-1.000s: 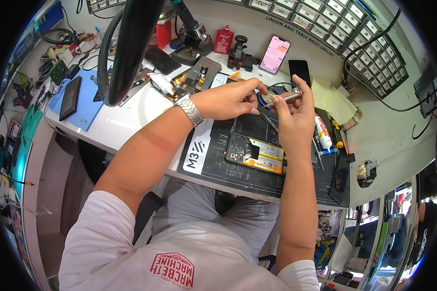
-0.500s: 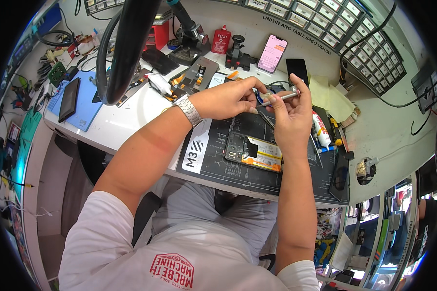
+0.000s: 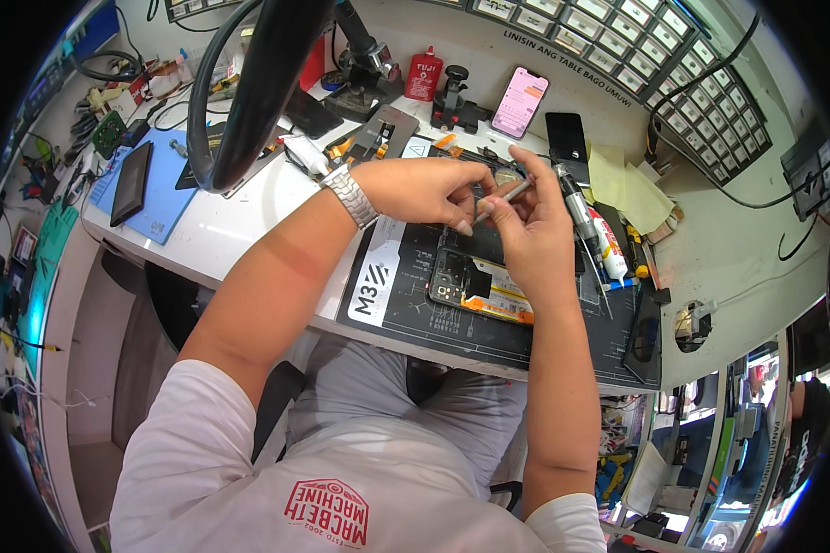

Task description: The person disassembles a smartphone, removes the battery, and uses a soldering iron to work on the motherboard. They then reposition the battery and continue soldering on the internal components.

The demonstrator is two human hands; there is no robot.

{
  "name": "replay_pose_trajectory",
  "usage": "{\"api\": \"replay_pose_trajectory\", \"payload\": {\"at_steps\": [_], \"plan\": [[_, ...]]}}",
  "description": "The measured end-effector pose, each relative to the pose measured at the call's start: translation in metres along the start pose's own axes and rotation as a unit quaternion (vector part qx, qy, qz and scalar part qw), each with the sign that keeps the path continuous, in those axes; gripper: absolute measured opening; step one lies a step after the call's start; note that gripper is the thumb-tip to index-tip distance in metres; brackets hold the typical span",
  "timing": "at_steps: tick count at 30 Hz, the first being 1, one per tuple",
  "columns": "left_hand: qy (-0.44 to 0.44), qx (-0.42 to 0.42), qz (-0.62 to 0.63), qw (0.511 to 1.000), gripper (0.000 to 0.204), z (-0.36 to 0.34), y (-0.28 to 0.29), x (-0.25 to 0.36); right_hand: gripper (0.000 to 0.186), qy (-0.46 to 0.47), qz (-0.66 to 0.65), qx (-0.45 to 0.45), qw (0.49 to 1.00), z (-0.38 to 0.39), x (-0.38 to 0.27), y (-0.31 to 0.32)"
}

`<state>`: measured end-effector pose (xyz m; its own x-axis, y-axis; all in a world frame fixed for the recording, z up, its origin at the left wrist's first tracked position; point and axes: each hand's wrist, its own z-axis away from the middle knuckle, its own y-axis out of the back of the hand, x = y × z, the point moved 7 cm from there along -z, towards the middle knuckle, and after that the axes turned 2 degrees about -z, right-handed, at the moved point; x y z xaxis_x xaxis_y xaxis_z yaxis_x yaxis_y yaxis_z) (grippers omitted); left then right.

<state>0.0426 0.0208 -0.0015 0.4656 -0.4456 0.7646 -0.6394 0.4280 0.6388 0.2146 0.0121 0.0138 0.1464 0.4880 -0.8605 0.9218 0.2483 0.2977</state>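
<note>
My right hand (image 3: 537,226) grips a slim silver pen-shaped tool (image 3: 509,197) between thumb and fingers, its index finger raised. The tool slants down toward my left hand (image 3: 438,194), whose thumb and fingers are pinched together at its lower end. Whatever the left fingertips hold is too small to make out. Below both hands an opened phone (image 3: 480,288) lies on the black work mat (image 3: 406,323), with its battery and orange strips showing. Behind the fingers sits a small round container (image 3: 507,175), partly covered by them.
A silver and black cylindrical tool (image 3: 576,205) and a white-and-red tube (image 3: 609,247) lie right of my right hand. A lit phone (image 3: 519,101) leans at the back beside a black clamp stand (image 3: 456,106) and a red bottle (image 3: 423,74). A thick black arm (image 3: 267,83) hangs at upper left.
Both hands have shifted slightly left, and the right hand has turned with the tool lower between its fingers. The cylindrical tool at the right now shows beside the hand.
</note>
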Motion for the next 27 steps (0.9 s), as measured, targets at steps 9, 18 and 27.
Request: {"api": "replay_pose_trajectory", "payload": {"at_steps": [9, 18, 27], "plan": [[0.062, -0.111, 0.091, 0.988, 0.028, 0.009, -0.002, -0.009, 0.065, -0.001, 0.060, -0.052, 0.997, 0.012, -0.015, -0.020], [0.053, -0.078, 0.044, 0.995, 0.024, 0.009, 0.006, -0.015, 0.060, 0.008, -0.021, -0.120, 0.993, 0.017, -0.024, -0.035], [-0.018, 0.061, -0.032, 0.997, 0.017, -0.007, -0.005, -0.003, 0.060, 0.019, 0.064, -0.095, 0.993, 0.009, -0.018, -0.018]]}}
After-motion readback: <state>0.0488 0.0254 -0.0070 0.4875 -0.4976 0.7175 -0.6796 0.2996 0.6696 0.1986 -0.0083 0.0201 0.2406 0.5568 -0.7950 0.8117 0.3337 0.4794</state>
